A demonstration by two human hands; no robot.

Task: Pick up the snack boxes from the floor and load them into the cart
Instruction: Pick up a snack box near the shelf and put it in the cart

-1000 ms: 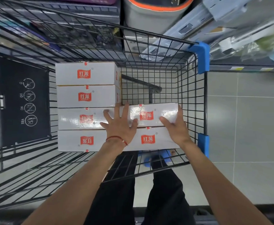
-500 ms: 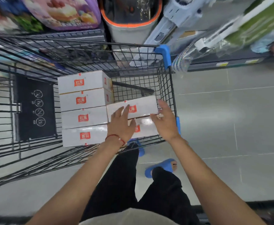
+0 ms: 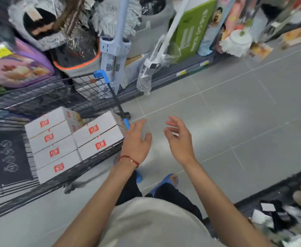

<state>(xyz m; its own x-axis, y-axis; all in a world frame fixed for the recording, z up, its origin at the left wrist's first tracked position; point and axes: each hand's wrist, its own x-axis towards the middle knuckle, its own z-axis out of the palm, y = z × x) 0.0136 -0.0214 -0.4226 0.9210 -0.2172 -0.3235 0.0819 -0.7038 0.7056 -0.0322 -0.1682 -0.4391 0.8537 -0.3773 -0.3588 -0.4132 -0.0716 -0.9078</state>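
Grey floor tiles [image 3: 235, 122] fill most of my head view, with a shop shelf [image 3: 181, 72] of mops and packaged goods running along the far edge and another low rack at the near right corner.

At the left stands the black wire cart [image 3: 60, 177], blue plastic caps on its corners. I count six white snack boxes [image 3: 57, 152] with red labels lying flat inside it: four side by side in a row along the cart's left part, and two more just beside them, against the cart's right wall. They touch one another and sit level with each other as far as I can tell. A black panel with white pictograms lies at the cart's left end.

Both of my hands are out over the bare floor, just beyond the cart's right corner — neither holds anything. My left hand [image 3: 137, 141], with a red string bracelet [image 3: 130, 159] on the wrist, has its fingers loosely spread and sits close to the blue corner cap [image 3: 126, 123]; whether it touches the cap I cannot tell. My right hand [image 3: 180, 138] hangs apart from it, fingers loose and slightly curled, palm turned inward.

Below the hands I see dark trousers and blue slippers [image 3: 164, 182] on the tiles — no boxes lie on the floor within view.
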